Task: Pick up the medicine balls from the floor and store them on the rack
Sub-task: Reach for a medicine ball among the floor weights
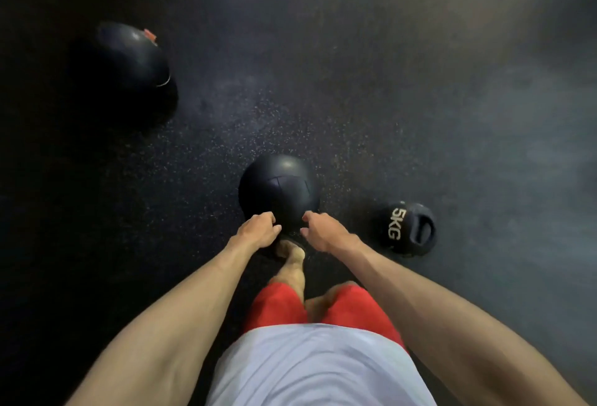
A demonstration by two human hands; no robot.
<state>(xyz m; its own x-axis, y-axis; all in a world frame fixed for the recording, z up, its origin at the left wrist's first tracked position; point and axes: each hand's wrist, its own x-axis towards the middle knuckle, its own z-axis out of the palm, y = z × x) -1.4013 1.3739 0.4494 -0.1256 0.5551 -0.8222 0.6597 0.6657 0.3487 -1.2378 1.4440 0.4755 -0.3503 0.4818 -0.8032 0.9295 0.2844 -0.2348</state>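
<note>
Reaching down with both bare arms toward a black ball (pixel 279 189) resting on the dark speckled floor (pixel 387 98), in the middle of the scene and just beyond the feet. With the left hand (pixel 258 229) at the ball's near left edge, fingers half curled and wrapped round nothing. With the right hand (pixel 323 231) at the near right edge, fingers likewise loosely bent, forefinger nearest the ball, gripping nothing. Contact between hands and ball impossible to judge from this angle. Seams faintly visible across the ball's top, along with a dull highlight. Directly below the hands, a shoe (pixel 287 249) close against the ball's near side. To the right and slightly nearer, well apart from the first, a smaller 5KG ball (pixel 410 229) with a moulded handle recess, lettering in pale print, also on the floor. Far to the left, a large ball (pixel 129 60), black, with a small orange tag at its far edge. Nearest the camera, red shorts (pixel 277 305) and a pale grey shirt (pixel 316 370).
</note>
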